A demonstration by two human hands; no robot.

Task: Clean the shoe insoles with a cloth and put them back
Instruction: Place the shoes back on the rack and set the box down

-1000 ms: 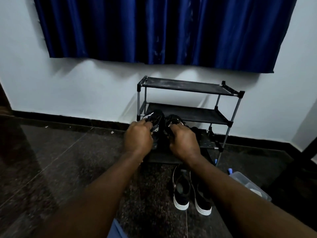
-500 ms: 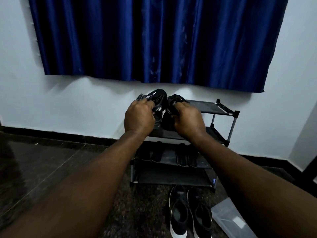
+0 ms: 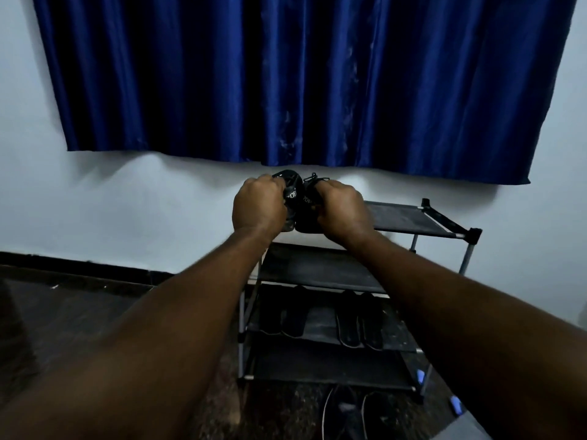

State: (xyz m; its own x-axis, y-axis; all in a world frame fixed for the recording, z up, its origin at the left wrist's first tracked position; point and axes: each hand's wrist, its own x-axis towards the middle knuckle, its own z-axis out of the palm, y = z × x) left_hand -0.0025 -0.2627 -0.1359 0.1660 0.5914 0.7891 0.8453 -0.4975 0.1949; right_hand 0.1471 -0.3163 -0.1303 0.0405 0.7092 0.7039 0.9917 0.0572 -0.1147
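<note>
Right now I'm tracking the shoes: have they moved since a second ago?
Yes: the shoes rose from low on the rack to its top shelf.

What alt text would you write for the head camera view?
The left hand and right hand each grip one of two black shoes, side by side at the top of a black shoe rack. A blue curtain hangs above on the white wall.

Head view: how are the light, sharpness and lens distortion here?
Head view: dim, bluish light; the glossy dark-blue curtain carries sheen streaks; the pair of black lace-up shoes held by the left hand and right hand shows little detail; forearms near the lens look soft and wide-angle stretched.
</note>
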